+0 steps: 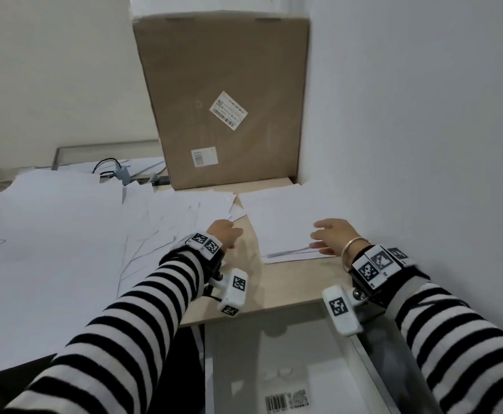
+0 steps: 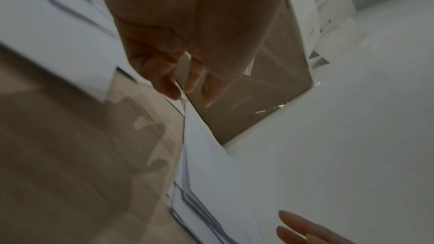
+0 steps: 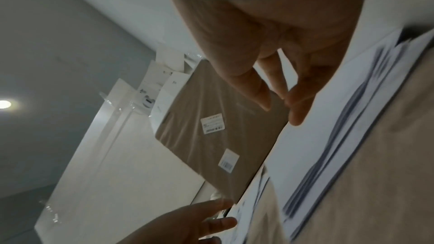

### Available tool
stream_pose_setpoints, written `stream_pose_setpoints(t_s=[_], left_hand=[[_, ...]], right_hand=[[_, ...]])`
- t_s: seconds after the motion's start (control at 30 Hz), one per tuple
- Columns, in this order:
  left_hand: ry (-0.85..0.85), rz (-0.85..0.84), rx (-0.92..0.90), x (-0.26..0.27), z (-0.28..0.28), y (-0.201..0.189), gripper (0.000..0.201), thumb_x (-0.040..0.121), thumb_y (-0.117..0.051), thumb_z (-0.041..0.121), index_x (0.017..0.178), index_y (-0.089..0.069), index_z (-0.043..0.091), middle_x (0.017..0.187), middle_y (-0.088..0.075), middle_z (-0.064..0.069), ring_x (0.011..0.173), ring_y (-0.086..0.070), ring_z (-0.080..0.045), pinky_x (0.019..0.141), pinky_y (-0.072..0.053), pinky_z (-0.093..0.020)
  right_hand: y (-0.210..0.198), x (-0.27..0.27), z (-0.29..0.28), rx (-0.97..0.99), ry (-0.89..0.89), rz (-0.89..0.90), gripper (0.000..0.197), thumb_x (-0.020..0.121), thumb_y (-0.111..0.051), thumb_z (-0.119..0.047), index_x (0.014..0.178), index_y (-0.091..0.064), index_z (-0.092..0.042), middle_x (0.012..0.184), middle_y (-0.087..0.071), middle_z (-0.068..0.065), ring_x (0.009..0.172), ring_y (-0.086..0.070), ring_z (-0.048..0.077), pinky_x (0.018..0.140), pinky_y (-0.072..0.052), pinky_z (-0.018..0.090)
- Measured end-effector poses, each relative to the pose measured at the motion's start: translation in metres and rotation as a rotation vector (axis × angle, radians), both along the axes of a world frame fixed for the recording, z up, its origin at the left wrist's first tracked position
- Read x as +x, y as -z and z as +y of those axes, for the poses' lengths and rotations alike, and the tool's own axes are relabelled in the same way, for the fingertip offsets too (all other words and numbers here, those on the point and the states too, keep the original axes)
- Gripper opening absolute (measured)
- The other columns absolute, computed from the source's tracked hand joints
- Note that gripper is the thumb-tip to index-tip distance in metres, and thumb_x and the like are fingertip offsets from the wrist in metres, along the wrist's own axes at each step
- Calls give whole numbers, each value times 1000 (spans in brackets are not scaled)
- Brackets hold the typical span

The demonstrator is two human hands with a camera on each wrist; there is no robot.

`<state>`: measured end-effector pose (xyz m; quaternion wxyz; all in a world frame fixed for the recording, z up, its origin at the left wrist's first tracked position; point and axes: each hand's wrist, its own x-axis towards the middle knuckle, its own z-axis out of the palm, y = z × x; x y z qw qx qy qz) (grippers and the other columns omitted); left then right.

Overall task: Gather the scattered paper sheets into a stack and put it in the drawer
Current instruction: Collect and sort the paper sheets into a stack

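Nearest me, the open drawer (image 1: 319,369) sat just below the table edge, a barcode label on its floor. Above it my striped sleeves (image 1: 118,333) reached out over the beige table (image 1: 289,282). My right hand (image 1: 332,236) hovered over the near edge of the paper stack (image 1: 286,225), fingers spread and fairly straight, gripping nothing; I couldn't tell whether the fingertips touched the top sheet. That stack lay on the right side of the table, close to the white wall (image 1: 423,115), its edges uneven. My left hand (image 1: 225,234) hung over bare tabletop between the stack and the loose sheets (image 1: 166,216), fingers loosely bent, nothing in them. Those sheets fanned out to the left, running into larger white papers (image 1: 50,234). At the far side a big cardboard box (image 1: 223,94) stood upright against the wall.
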<state>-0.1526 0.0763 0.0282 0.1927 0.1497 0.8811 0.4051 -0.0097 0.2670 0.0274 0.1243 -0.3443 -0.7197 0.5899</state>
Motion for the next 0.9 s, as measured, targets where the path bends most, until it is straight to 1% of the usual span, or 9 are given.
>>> stream_pose_setpoints(t_s=[0.07,0.13,0.27,0.33,0.4,0.5,0.6,0.77,0.9], left_hand=[[-23,36,-27,-9,-23,-2,22,94,-50,15,113,-59,9,112,-62,-17,81,-53,-22,48,-32,-21],[-60,61,-63,-17,-48,-2,12,92,-50,11,83,-56,15,95,-57,-13,80,-51,-23,51,-32,-22],[-74,18,-121,-34,-90,0,20,92,-51,7,108,-63,9,102,-59,-17,89,-56,-26,64,-46,-27],[-68,44,-144,-42,-104,-1,29,93,-53,8,120,-62,5,122,-60,-18,110,-57,-31,85,-49,-33],[-31,70,-190,-52,-111,-4,32,93,-54,10,124,-60,4,131,-57,-16,123,-51,-31,99,-43,-33],[49,123,-270,-71,-110,-8,35,94,-54,14,129,-57,7,136,-54,-9,123,-51,-23,98,-39,-26],[134,129,-315,-90,-95,-8,40,95,-54,18,134,-52,11,139,-52,-6,118,-53,-20,89,-36,-19],[281,101,-552,-120,-66,-3,57,97,-50,38,148,-32,21,154,-31,-2,137,-38,-22,113,-27,-32],[256,126,-664,-145,-66,-1,65,97,-45,44,152,-21,18,158,-21,-2,144,-24,-20,117,-16,-32]], right_hand=[[-5,-15,-24,-57,-73,16,19,89,-54,1,105,-61,-7,92,-62,10,68,-62,15,52,-47,21],[-11,-33,-51,-147,-147,18,17,90,-52,3,84,-60,-11,80,-58,8,65,-57,15,55,-45,21],[-12,-79,-89,-219,-197,-60,19,90,-52,-2,74,-54,-10,79,-52,9,62,-48,17,60,-41,24],[-11,-99,-100,-187,-232,-72,3,88,-56,-6,90,-57,-8,105,-56,18,78,-52,21,67,-45,28],[-10,-117,-107,-144,-235,-82,36,86,-58,-7,122,-53,-3,134,-48,21,106,-52,27,77,-45,34],[-14,-138,-111,-17,-255,-133,42,92,-51,-7,133,-47,2,140,-45,19,129,-44,29,89,-41,33],[-11,-165,-104,106,-248,-141,37,94,-52,-12,126,-53,6,124,-55,16,107,-53,26,90,-41,31],[-3,-190,-93,210,-372,-262,49,93,-54,-13,138,-38,0,140,-44,14,124,-46,27,100,-36,30],[-3,-212,-88,275,-442,-356,65,93,-56,-21,147,-24,-4,146,-38,8,133,-39,25,100,-34,27]])
